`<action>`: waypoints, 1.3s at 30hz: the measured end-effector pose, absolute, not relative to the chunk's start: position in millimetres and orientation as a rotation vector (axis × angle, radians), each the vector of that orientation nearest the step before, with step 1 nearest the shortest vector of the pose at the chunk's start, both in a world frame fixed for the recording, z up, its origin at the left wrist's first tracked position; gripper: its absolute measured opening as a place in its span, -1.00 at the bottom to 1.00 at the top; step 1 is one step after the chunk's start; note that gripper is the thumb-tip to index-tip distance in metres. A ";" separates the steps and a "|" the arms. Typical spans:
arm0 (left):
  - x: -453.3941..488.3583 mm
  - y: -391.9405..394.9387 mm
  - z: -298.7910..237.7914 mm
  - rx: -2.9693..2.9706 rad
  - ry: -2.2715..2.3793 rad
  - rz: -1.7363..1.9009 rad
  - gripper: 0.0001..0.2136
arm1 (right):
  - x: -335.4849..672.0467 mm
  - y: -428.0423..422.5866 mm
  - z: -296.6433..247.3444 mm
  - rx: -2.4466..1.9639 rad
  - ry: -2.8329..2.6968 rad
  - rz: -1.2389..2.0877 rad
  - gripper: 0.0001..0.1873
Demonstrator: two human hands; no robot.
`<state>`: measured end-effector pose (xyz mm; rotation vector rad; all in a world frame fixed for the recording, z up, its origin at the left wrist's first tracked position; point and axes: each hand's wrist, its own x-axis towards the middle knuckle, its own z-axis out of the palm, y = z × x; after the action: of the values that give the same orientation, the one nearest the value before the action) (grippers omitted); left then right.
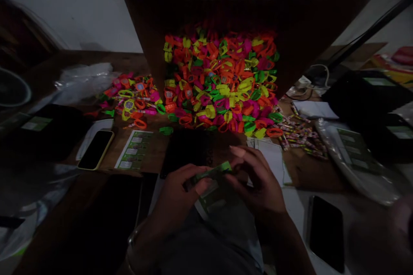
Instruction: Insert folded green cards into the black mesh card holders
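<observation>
In the middle of the head view, my left hand (183, 187) is closed on a green printed label sheet (211, 197), with its thumb on top. The sheet's upper edge is bent over into a narrow strip. My right hand (258, 176) is at the right end of that strip, its thumb and a finger pinching the corner. The other fingers of the right hand are curled and a little apart. Dim light hides the fine print. Under and behind the hands is a black flat item (183, 150).
A large cardboard box (309, 30) lies open, spilling bright plastic toy watches (222, 86). More watches (135, 94) lie left. Wrapped candy rolls (300, 135), a green label sheet (134, 150), two phones (96, 150) and a clear plastic bag (358, 159) surround the hands.
</observation>
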<state>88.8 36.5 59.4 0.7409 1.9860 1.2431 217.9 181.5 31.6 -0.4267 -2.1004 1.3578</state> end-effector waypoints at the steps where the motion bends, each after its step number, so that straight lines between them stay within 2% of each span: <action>1: 89.5 37.3 61.3 0.757 1.990 1.231 -0.75 | 218.9 183.8 35.2 -0.403 -2.139 1.256 -0.59; 5: 91.5 39.9 67.3 0.852 2.006 1.198 -0.76 | 218.3 187.0 49.2 -0.267 -2.258 0.914 -0.69; 11: 97.7 43.1 66.0 0.868 2.120 1.261 -0.84 | 218.1 178.2 41.0 -0.227 -2.214 0.559 -0.58; 14: 100.3 45.0 66.7 0.919 2.138 1.308 -0.85 | 219.2 177.6 35.5 -0.210 -2.228 0.574 -0.53; 17: 102.4 45.1 67.6 0.953 2.160 1.329 -0.85 | 220.8 179.6 36.4 -0.294 -2.251 0.592 -0.56; 20: 104.0 43.9 68.1 0.961 2.195 1.348 -0.86 | 223.8 178.3 40.9 -0.275 -2.226 0.520 -0.57; 25: 106.2 45.2 71.5 1.008 2.214 1.345 -0.89 | 228.4 167.3 41.7 -0.247 -2.260 0.376 -0.48; 33: 107.8 49.0 79.5 1.138 2.284 1.352 -0.87 | 225.4 166.7 34.9 -0.394 -2.235 0.554 -0.51; 39: 110.0 43.9 83.9 1.173 2.317 1.344 -0.88 | 226.6 161.6 45.2 -0.306 -2.214 0.317 -0.52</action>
<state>110.0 43.9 83.9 1.1729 2.3169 1.3441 226.6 161.6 45.2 -0.3055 -2.2139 0.3172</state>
